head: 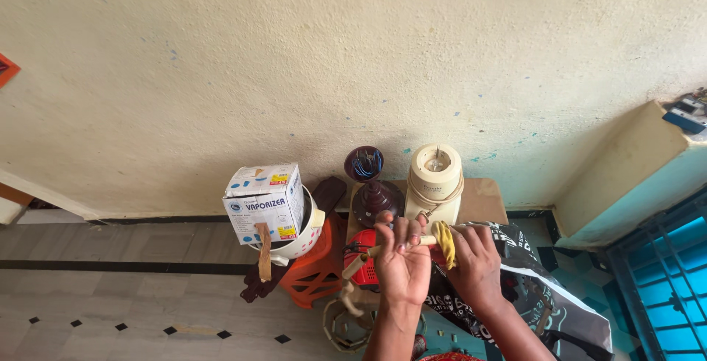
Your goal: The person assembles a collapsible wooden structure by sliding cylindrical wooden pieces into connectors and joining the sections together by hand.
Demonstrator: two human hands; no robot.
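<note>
Left grip [401, 258] clenched round a pale stick [398, 245]; right grip [475, 262] pinching a yellow cloth [444, 242] against it, just in front of the cream mixer [434, 181], above the floor [110, 295].

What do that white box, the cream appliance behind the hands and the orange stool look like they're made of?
The white box looks like thin printed cardboard: flat folded panels, a loose tape strip hanging off it. The cream appliance seems to be moulded plastic, smooth and slightly glossy with rounded edges. The orange stool also looks plastic, with one even colour and cut-out slots, though it is partly hidden.
</note>
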